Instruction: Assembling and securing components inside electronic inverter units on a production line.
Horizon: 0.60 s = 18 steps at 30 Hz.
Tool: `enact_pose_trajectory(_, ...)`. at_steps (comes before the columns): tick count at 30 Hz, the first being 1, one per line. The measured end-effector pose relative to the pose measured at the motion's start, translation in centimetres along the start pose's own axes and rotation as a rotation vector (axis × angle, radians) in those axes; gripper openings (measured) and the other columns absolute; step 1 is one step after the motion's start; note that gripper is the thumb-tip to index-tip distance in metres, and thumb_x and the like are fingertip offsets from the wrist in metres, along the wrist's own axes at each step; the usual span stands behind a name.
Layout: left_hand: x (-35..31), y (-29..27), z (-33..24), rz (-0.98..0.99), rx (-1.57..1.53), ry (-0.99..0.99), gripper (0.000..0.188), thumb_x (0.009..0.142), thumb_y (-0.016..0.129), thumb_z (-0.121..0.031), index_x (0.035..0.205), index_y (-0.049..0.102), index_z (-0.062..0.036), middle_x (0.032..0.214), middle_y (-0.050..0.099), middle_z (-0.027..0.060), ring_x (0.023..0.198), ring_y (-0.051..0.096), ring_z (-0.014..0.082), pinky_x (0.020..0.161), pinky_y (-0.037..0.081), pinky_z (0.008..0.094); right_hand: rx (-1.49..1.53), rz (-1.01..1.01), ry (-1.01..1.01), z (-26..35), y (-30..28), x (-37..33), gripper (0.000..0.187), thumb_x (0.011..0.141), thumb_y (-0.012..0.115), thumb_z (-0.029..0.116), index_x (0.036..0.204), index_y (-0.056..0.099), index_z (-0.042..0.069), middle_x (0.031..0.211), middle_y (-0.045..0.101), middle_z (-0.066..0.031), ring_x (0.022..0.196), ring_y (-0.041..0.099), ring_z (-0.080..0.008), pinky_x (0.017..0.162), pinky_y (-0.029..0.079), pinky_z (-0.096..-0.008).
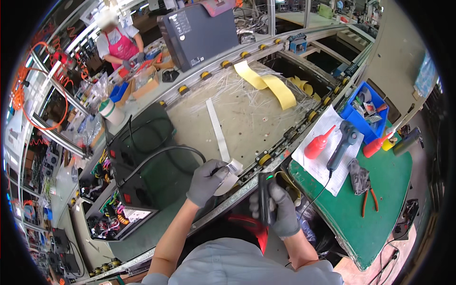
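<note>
While gloved in grey, left hand (207,182) pinching a small white label (232,167) between thumb and fingertips, grip narrow and closed on the label's edge, held just over the near rail of the conveyor line (247,114). Curling below the fingers, a pale strip of backing paper (224,185). Right hand (280,211), also in a grey glove, wrapped tight around a black handheld scanner (266,199), grip closed on its body, a green light showing at the top end. Scanner held just beside the label, slightly lower and to the right, close but not touching as far as can be told.

Beyond the label, lying on the conveyor bed, a long white strip (217,129), and farther off two yellow strips (266,84) among scattered thin clear off-cuts. To the left on the line, a black device (142,161) with red switches and a black cable (166,152) looping across its top. To the right, a green table (380,204) carrying a white sheet (317,166), a red squeeze bottle (317,145) and a black power tool (343,142) on that sheet, a grey rag (358,175), orange-handled pliers (369,199) and a blue bin (365,111) of small parts. Far up the line on the left, another person (118,42) in a pink apron, bent over boxes.
</note>
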<state>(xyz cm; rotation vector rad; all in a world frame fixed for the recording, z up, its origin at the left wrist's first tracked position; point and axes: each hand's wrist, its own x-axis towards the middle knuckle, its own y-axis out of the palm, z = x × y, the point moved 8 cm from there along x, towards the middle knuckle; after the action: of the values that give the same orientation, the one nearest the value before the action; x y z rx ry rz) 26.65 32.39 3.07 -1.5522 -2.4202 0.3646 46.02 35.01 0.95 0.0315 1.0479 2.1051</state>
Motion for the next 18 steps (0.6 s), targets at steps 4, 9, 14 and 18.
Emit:
enact_pose_trajectory(4,-0.5,-0.6,0.6,-0.050,0.043,0.103,0.013,0.082,0.061,-0.008,0.092,0.063,0.0005,0.078,0.059,0.0075,0.068,0.056,0.0132,0.064,0.045,0.0267,-0.063,0.098,0.248,-2.2,2.5,-0.9,0.045,0.091,0.048,0.043,0.104,0.056,0.001,0.081,0.065,-0.0135,0.065,0.064,-0.0221,0.056,0.053,-0.0311)
enact_pose_trajectory(9,-1.3,-0.9,1.0,-0.049,0.007,0.094,0.014,0.082,0.063,-0.011,0.092,0.063,-0.0006,0.079,0.059,0.0090,0.070,0.057,0.0159,0.065,0.045,0.0277,-0.062,0.127,0.381,-4.6,3.5,0.0,0.045,0.090,0.050,0.044,0.108,0.053,0.003,0.084,0.065,-0.0112,0.069,0.065,-0.0201,0.058,0.054,-0.0309)
enact_pose_trajectory(14,-1.5,-1.2,0.6,-0.065,0.011,0.147,0.018,0.082,0.064,-0.017,0.090,0.063,-0.0010,0.079,0.059,0.0089,0.070,0.057,0.0160,0.065,0.045,0.0278,-0.070,0.094,0.383,-5.3,3.7,0.5,0.045,0.089,0.051,0.044,0.108,0.053,0.004,0.085,0.065,-0.0120,0.068,0.065,-0.0204,0.058,0.054,-0.0308)
enact_pose_trajectory(18,-1.5,-1.5,0.6,-0.062,0.010,0.141,0.018,0.083,0.064,-0.019,0.089,0.063,-0.0012,0.078,0.059,0.0097,0.070,0.058,0.0176,0.065,0.045,0.0279,-0.089,0.099,0.371,-5.4,4.1,0.7,0.045,0.088,0.052,0.045,0.108,0.053,0.004,0.083,0.065,-0.0126,0.067,0.065,-0.0208,0.057,0.054,-0.0313)
